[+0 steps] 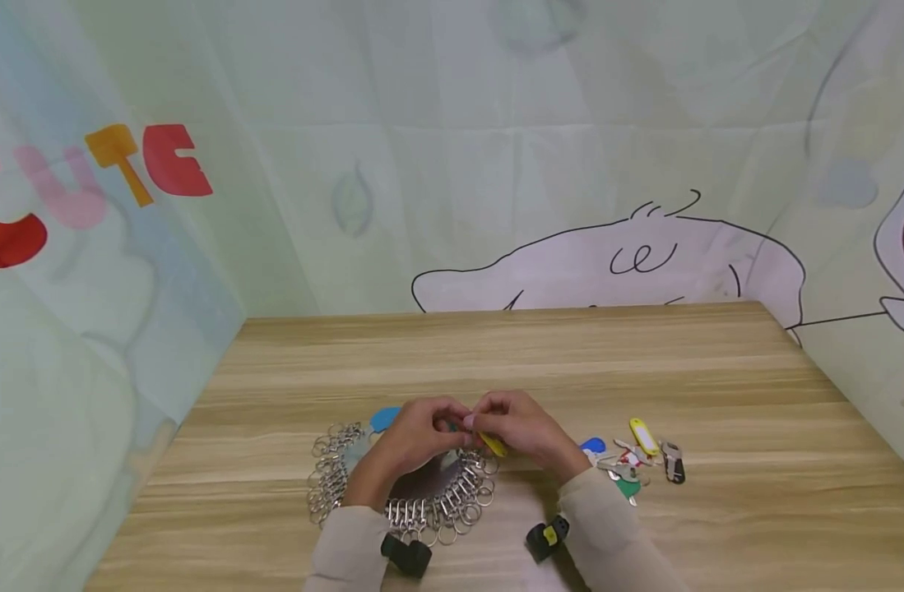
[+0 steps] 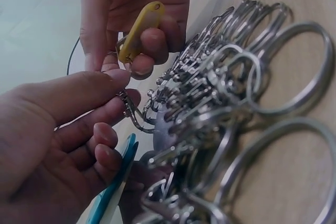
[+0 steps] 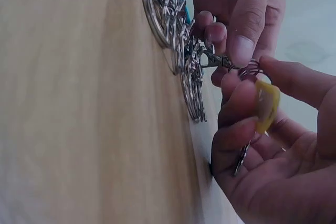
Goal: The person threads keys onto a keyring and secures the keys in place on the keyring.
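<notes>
My left hand (image 1: 414,432) pinches a small metal snap hook (image 3: 214,60) between thumb and fingers, at the edge of a cluster of such hooks. Beside it, my right hand (image 1: 521,427) holds a yellow key tag (image 2: 140,31) in its curled fingers. A key (image 3: 242,157) sticks out below the tag in the right wrist view. Thumb and fingertips of both hands meet at a small split ring (image 3: 252,70). Many hooks with rings (image 1: 422,514) fan out around a disc under my left hand. A blue tag (image 1: 384,419) lies behind that hand.
To the right on the wooden table (image 1: 755,526) lies a loose pile of keys with a yellow tag (image 1: 644,437), a blue tag (image 1: 593,445) and a green tag (image 1: 628,487). A black-headed key (image 1: 673,462) rests at its right side. Printed cloth (image 1: 311,230) hangs behind.
</notes>
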Demonstrator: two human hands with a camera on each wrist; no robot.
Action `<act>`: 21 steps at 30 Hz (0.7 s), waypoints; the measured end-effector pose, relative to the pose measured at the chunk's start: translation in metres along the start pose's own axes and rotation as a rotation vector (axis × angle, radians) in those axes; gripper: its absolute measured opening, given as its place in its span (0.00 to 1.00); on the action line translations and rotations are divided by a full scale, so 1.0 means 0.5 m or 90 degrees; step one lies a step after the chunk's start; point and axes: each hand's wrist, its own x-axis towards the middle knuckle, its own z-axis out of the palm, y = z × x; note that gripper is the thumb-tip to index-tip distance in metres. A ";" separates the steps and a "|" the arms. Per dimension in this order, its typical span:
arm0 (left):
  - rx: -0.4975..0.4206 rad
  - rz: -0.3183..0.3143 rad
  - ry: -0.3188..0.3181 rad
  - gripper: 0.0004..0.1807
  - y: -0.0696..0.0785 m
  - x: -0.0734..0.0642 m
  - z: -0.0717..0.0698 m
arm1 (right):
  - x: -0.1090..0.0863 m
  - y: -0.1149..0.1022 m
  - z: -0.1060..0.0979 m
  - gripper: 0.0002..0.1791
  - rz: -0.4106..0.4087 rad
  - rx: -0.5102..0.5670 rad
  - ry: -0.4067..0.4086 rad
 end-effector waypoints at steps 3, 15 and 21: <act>0.002 0.006 -0.009 0.15 -0.001 0.001 -0.002 | 0.000 -0.001 0.004 0.07 -0.002 -0.025 0.017; 0.004 0.014 -0.022 0.22 -0.005 0.002 -0.001 | 0.004 -0.001 0.010 0.07 -0.006 -0.112 0.066; 0.000 0.008 -0.030 0.26 -0.005 0.001 -0.003 | 0.004 0.000 0.011 0.08 0.004 -0.122 0.059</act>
